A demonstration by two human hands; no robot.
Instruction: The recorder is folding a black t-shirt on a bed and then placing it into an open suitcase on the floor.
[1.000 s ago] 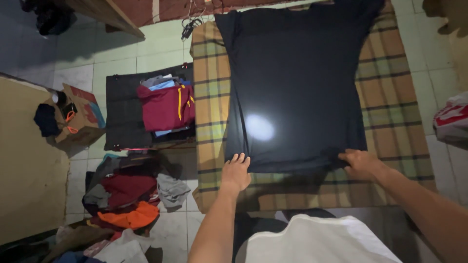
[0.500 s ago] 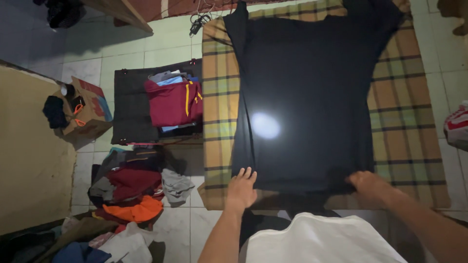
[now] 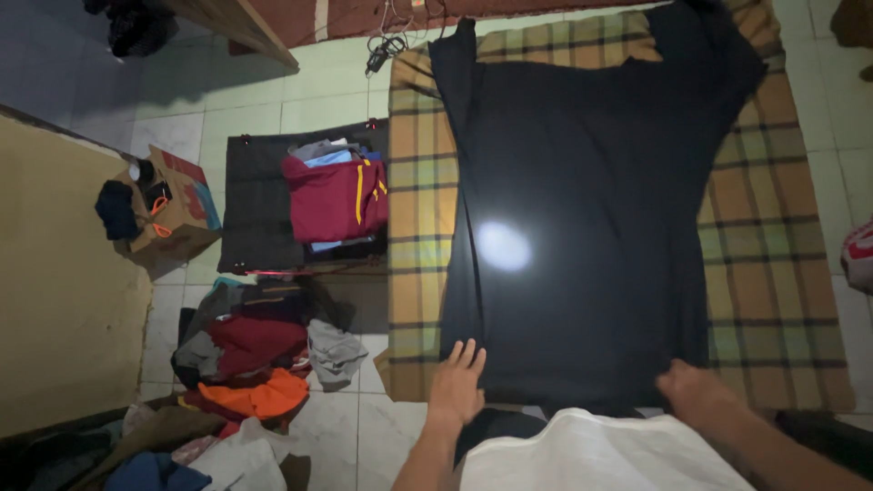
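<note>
i see the dark t-shirt [image 3: 591,218] lower in view than a second ago, its bottom hem now drawn right to the near edge of the plaid blanket [image 3: 773,273], where before a strip of blanket showed below it. my left hand [image 3: 456,386] and right hand [image 3: 696,389] both sit closer to my body, still at the hem corners. the shirt's sleeves are now in view at the top.

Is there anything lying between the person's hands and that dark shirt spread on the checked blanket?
Nothing visible. The left hand and the right hand both rest directly on the near hem of the dark shirt, which lies flat on the plaid blanket.
</note>
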